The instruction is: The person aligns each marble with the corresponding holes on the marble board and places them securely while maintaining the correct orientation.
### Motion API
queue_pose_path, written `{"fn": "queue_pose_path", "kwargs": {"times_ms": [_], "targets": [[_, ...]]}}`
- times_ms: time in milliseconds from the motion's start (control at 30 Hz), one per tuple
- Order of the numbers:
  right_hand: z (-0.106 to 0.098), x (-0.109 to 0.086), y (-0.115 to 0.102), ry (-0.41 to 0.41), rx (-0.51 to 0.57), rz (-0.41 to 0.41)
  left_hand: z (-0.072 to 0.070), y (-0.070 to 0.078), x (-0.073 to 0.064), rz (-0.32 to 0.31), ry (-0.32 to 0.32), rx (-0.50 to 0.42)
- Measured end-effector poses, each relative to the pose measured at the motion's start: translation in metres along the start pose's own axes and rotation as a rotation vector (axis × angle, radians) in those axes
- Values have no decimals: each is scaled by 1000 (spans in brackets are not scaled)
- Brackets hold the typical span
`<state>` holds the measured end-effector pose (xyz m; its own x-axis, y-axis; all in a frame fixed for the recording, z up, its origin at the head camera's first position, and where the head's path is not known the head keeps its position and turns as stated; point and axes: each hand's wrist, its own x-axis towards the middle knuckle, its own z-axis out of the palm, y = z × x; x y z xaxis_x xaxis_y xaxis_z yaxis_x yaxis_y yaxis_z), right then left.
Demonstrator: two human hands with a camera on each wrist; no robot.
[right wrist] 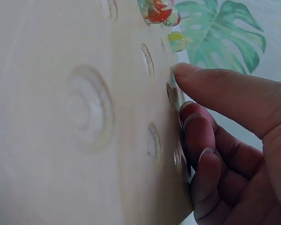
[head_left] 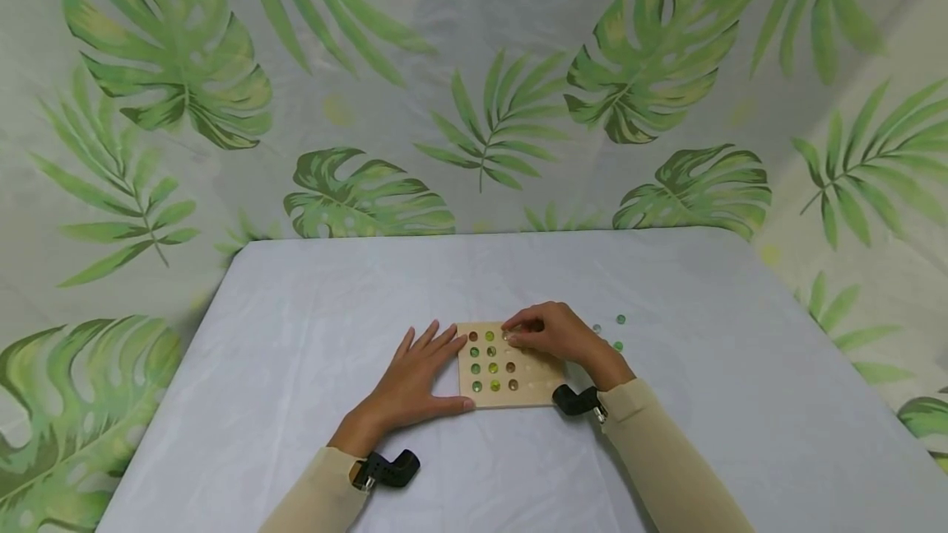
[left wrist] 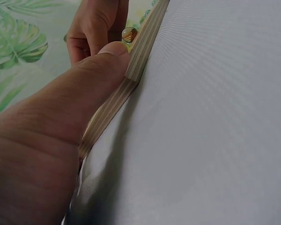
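A pale wooden board [head_left: 535, 391] with round hollows lies on the table, and glass marbles [head_left: 493, 368] sit in its left columns. My left hand [head_left: 413, 381] steadies the board's left side with straight, spread fingers. Its thumb [left wrist: 96, 70] lies along the near left corner. Over the third column of the far row, my right hand [head_left: 557, 337] pinches a small clear marble [head_left: 507, 336] between thumb and fingertips. In the right wrist view the thumb [right wrist: 215, 84] points at the board's surface, with several bare hollows [right wrist: 152, 140] nearer the camera; the pinched marble is hidden there.
Loose green and clear marbles [head_left: 620, 319] lie on the white tablecloth [head_left: 704, 368] just right of the board, beyond my right wrist. A leaf-print cloth [head_left: 489, 105] hangs behind the table's far edge. Black cameras [head_left: 396, 468] are strapped to both wrists.
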<state>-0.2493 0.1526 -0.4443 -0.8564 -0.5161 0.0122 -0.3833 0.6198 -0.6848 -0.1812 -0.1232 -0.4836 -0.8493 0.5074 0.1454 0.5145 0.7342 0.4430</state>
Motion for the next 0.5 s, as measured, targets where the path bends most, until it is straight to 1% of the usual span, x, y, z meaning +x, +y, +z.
{"fn": "queue_pose_path", "kwargs": {"times_ms": [200,433,500], "targets": [[-2,-4,1,-5,1,-12,1,3,0,3,-13,4],[-5,-2,1,-4,16,35,0,4,0,-2,-2,3],[-7,-2,1,-5,21,35,0,4,0,-10,-4,-2]]}}
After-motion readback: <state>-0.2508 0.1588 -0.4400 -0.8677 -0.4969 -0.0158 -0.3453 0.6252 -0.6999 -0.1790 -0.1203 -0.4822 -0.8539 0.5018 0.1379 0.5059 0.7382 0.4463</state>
